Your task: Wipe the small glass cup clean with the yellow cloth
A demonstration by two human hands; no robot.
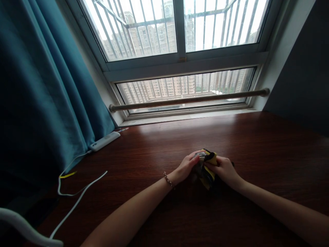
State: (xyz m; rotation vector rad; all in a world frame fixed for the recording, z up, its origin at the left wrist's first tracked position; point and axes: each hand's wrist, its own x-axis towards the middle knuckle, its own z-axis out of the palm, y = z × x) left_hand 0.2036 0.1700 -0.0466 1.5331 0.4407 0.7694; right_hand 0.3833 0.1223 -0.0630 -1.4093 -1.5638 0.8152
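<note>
Both my hands are closed around a small yellow-and-black thing (211, 159) above the middle of the wooden table. It looks soft and folded, perhaps cloth, but its exact kind is not clear. My left hand (189, 165), with a braided bracelet on its wrist, grips the left side, where thin pale loops (200, 154) show by the thumb. On the right side, my right hand (226, 170) pinches the yellow part between thumb and fingers. The lower part of the thing hangs in shadow below the hands.
A white power strip (105, 141) lies by the blue curtain (74, 85) at the left, with a white cable (77, 202) and a yellow strip (69, 175) nearby. Behind the dark wooden table (159, 137), a metal rail (190, 100) crosses the barred window.
</note>
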